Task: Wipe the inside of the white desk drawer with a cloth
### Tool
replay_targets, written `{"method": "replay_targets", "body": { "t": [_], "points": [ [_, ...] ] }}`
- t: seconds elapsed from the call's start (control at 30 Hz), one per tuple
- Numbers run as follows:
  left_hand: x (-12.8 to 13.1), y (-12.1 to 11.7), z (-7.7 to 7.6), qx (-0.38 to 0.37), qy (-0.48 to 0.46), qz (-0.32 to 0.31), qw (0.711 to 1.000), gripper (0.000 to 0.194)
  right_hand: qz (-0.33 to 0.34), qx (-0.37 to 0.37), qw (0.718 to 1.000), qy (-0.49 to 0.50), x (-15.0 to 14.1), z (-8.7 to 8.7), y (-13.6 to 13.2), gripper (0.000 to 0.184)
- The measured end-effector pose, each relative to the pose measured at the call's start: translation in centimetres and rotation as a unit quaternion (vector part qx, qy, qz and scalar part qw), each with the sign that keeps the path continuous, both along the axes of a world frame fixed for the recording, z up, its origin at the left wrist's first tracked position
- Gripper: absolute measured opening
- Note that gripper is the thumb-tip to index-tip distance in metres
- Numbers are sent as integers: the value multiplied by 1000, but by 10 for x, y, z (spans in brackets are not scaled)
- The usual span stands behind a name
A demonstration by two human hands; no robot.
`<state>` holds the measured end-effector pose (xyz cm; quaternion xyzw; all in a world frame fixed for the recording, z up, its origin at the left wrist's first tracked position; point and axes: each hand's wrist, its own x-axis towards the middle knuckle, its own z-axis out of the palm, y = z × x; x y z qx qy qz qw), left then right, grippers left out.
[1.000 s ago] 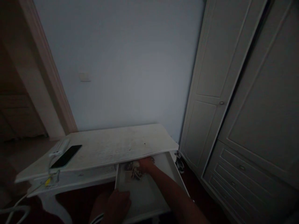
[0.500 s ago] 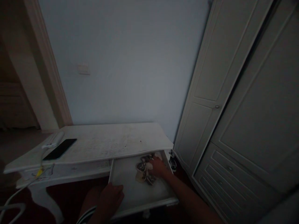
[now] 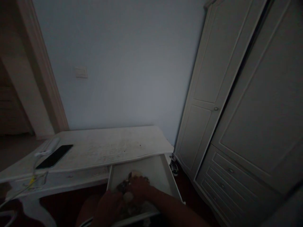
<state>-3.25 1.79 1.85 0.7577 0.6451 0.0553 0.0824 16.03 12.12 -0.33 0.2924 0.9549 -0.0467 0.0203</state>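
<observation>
Dim room, white desk (image 3: 106, 142); drawer (image 3: 161, 171) open, giving access. Right hand (image 3: 139, 188) covers mixed small pieces (image 3: 121, 186); left hand (image 3: 109, 204), near side, probably steadies. Finger states: cannot tell.

Both hands close together at the drawer (image 3: 153, 167).
Right forearm (image 3: 163, 201) slants in across the front edge by the right corner, right hand (image 3: 138, 189) low inside; left hand (image 3: 110, 203) at left edge, near front corner. Fingers too dark to read.
</observation>
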Motion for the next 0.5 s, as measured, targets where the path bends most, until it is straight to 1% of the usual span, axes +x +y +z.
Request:
{"method": "replay_targets", "body": {
  "t": [0.1,0.2,0.23,0.3,0.37,0.43,0.5],
  "points": [
    [1,-2,4,-7,21,0,1000,32,-7,25,1000,17,-44,-3,10,60],
    [3,-5,9,4,26,0,1000,28,-24,37,998,34,-69,3,19,53],
    [3,-6,9,5,27,-2,1000,27,-29,36,998,38,-73,6,22,55],
    [3,-7,10,10,32,2,999,27,-46,24,997,50,-74,13,26,63],
    [3,-7,8,12,31,8,999,29,-85,7,994,72,-72,18,32,69],
    [3,-5,3,12,23,10,1000,31,-131,-3,987,92,-68,22,39,69],
    [1,-4,-3,7,21,14,1000,31,-171,-4,980,101,-61,24,48,63]
  ]
}}
